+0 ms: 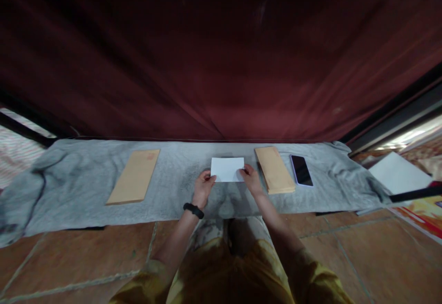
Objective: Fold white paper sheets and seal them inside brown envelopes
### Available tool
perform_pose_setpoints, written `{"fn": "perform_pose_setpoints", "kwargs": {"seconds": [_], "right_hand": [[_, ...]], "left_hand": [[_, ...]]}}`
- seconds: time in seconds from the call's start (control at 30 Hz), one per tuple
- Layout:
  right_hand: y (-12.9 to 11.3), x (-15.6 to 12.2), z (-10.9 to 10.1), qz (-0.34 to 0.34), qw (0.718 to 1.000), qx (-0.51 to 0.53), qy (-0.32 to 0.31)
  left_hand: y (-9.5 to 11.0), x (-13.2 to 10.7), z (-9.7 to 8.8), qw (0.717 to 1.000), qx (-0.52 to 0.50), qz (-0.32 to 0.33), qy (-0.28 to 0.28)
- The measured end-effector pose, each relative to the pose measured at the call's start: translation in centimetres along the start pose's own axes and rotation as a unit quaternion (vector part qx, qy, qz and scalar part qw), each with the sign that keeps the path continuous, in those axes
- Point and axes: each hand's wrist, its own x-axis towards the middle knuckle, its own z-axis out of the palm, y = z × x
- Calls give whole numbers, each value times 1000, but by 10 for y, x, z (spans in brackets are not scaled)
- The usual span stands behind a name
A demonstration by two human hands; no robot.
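Between my two hands is a white sheet of paper (227, 168), its long side running left to right, just above the grey cloth. My left hand (203, 185) pinches its left end, thumb on top. At the right end my right hand (251, 177) grips it in the same way. A stack of brown envelopes (275, 170) lies close to the right of my right hand. Farther off to the left lie brown envelopes (136, 175) with a small reddish mark near the top corner. Whether the paper is folded, I cannot tell.
The grey cloth (179, 156) covers a long, narrow surface. A phone (301, 170) with a dark screen lies right of the envelope stack. Behind rises a dark red fabric (221, 64). White paper (400, 172) and a colourful printed sheet (423, 214) are at far right. The floor (96, 253) is tiled.
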Motion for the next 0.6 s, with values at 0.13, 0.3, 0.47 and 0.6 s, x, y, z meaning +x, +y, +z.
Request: {"fn": "perform_pose_setpoints", "kwargs": {"seconds": [0.13,0.3,0.47,0.6], "right_hand": [[2,-5,4,-28,990,-138,20],[9,-14,7,-73,965,-250,17],[18,-20,9,-133,940,-314,29],[20,-23,9,-172,914,-362,59]], "left_hand": [[2,5,0,984,173,31,17],[3,-2,1,935,353,40,3],[11,-13,1,893,449,38,-12],[18,-20,4,875,483,39,-13]]}}
